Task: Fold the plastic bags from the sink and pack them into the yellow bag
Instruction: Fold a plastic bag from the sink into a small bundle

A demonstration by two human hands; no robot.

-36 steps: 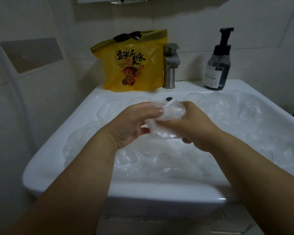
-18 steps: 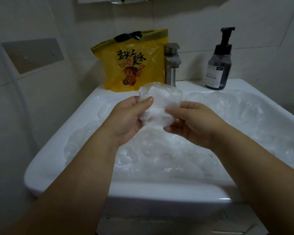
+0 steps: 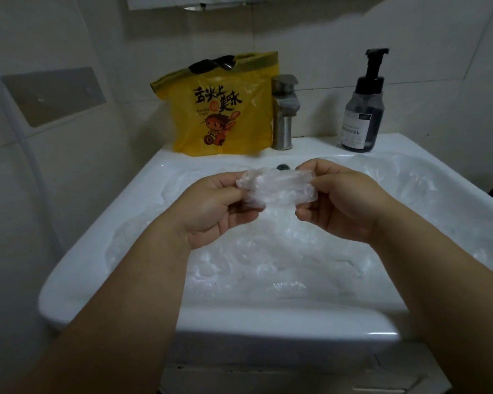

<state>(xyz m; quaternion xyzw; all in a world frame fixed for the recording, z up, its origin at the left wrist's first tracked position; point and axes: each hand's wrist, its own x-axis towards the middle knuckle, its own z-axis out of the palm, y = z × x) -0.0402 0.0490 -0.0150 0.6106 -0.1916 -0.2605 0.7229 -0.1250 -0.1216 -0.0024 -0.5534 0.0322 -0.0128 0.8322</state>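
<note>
We are recording one clear plastic bag (image 3: 279, 187) being held in the air above the sink (image 3: 239, 322), near its back edge and touching nothing but the hands. The left hand (image 3: 211, 206) is pinching the bag's left end and the right hand (image 3: 345, 206) is pinching its right end. On both, the fingers (image 3: 310, 216) are curling under the film with the thumb pressing on top.

We are judging that this two-ended grip is drawing the strip taut, so that the creases are lying flat for a further fold. The bag is already looking narrowed into a short band, so we are rating the folding of this piece as partly done.

Beneath it, more loose plastic bags (image 3: 268, 260) are lying crumpled across the basin, awaiting handling. The yellow bag (image 3: 219, 109) is standing upright on the sink's back ledge, just beside the faucet (image 3: 285, 115). Its top is appearing open, which is suiting it to receive folded pieces.

We are flagging one risk: thin film is likely to spring open if either pinch is loosening.
</note>
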